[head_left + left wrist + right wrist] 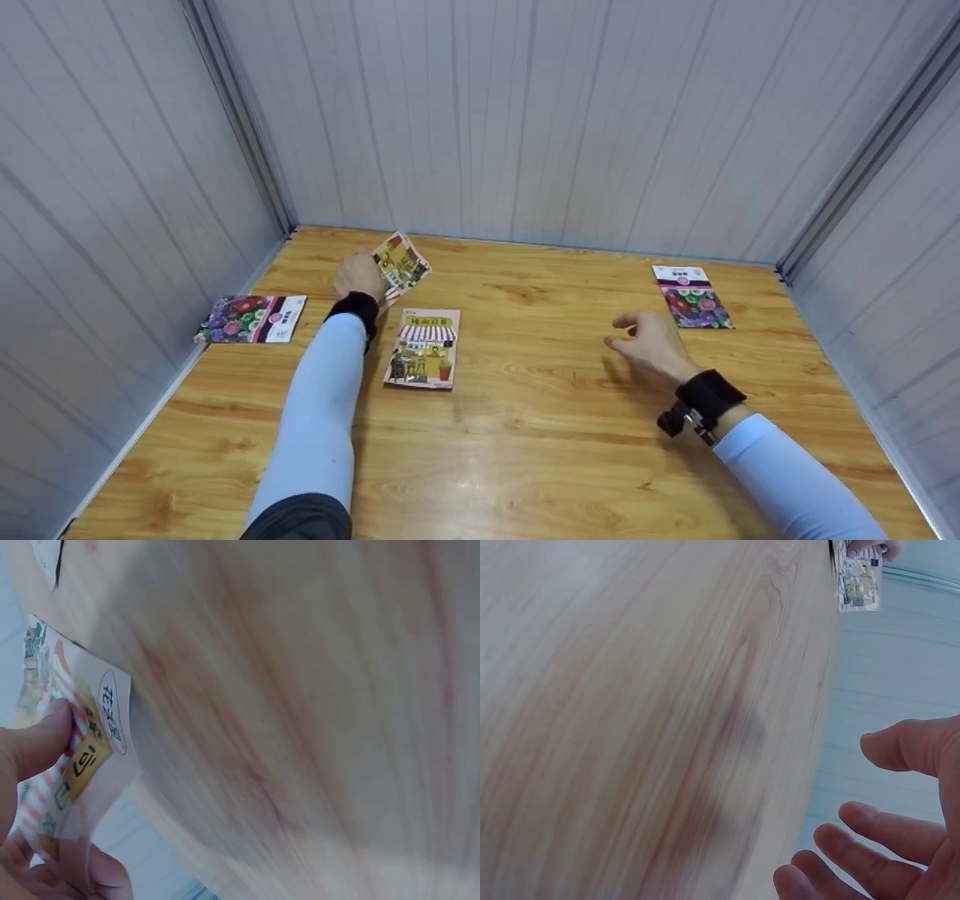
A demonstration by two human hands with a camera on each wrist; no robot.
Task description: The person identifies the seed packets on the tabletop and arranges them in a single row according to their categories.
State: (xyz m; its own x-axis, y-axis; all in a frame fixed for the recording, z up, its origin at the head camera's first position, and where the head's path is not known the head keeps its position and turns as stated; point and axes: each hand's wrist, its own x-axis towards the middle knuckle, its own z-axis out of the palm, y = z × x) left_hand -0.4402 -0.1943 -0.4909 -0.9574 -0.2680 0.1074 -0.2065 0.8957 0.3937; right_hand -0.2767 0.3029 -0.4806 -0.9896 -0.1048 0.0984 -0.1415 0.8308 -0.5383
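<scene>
Head view, your left hand: it reaches toward the far left part of the wooden table and grips a yellow seed packet, holding it tilted and lifted off the wood.
Head view, your right hand: it hovers over the right half of the table, fingers loosely spread and relaxed, holding nothing.
Head view, striped-awning packet: it lies flat just in front of your left wrist, near the held packet but apart from it.
Head view, left flower packet: it lies flat by the table's left edge, close to the left wall.
Head view, right flower packet: it lies flat near the far right corner, just beyond your right hand and not touching it.
Head view, your sleeves: both arms are in pale blue sleeves with a black strap at each wrist.
Left wrist view, grip: your thumb presses on the face of the yellow seed packet, with other fingertips curled beneath it, so the packet is pinched between them.
Left wrist view, surroundings: blurred wood grain fills the rest of the frame.
Right wrist view, fingers: they are slack and apart, above the blurred table, touching nothing.
Right wrist view, far packet: it shows small at the top edge, well apart from this hand.
</scene>
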